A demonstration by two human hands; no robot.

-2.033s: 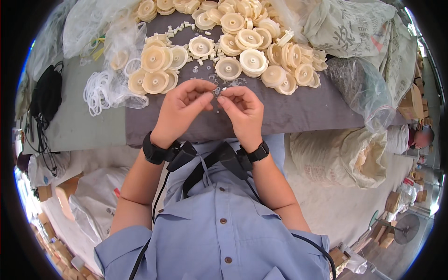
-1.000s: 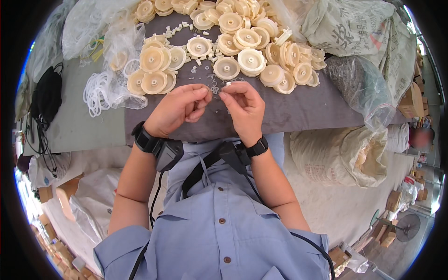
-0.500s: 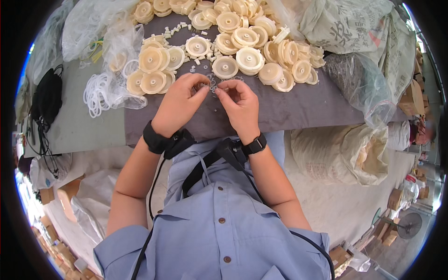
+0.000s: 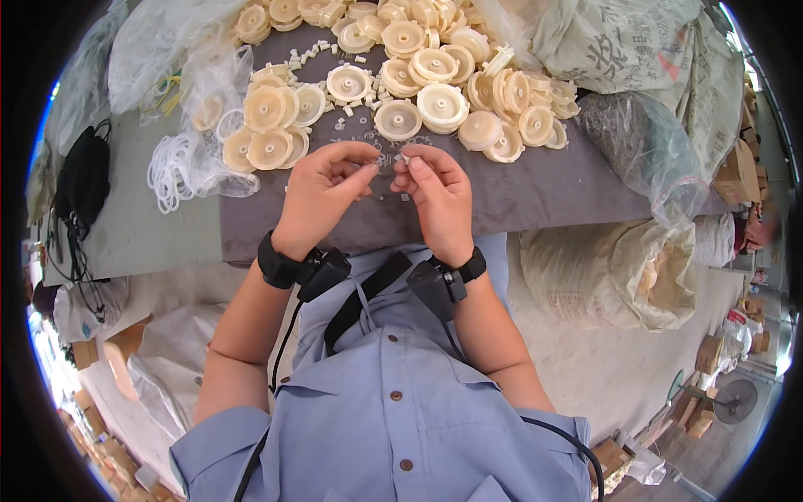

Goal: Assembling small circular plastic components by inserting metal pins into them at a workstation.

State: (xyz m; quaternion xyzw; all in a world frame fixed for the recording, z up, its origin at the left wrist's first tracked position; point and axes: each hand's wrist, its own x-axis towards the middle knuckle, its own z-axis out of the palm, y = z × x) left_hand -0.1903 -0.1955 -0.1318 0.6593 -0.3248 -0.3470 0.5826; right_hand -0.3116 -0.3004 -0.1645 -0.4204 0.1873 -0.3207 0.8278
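My right hand (image 4: pixel 442 197) pinches a small pale plastic piece (image 4: pixel 403 159) between thumb and forefinger, just above the table. A little apart from it, my left hand (image 4: pixel 324 194) has its thumb and forefinger pressed together; anything between them is too small to make out. Small clear-looking rings (image 4: pixel 378 140) lie scattered on the dark cloth just beyond my fingertips. Past those sit round cream plastic wheels with raised hubs, the nearest being a single wheel (image 4: pixel 398 120). Short white plastic bushings (image 4: pixel 355 105) are strewn among the wheels.
A large heap of cream wheels (image 4: pixel 442 107) fills the far middle and right. A smaller wheel stack (image 4: pixel 266 109), a bundle of white loops (image 4: pixel 171 171) and clear plastic bags (image 4: pixel 180 50) are at left. Woven sacks (image 4: pixel 644 67) lie far right; another open sack (image 4: pixel 602 276) stands below the table edge.
Both hands have drawn slightly back toward me. The right hand has turned, and a small pale piece now shows in its pinch.
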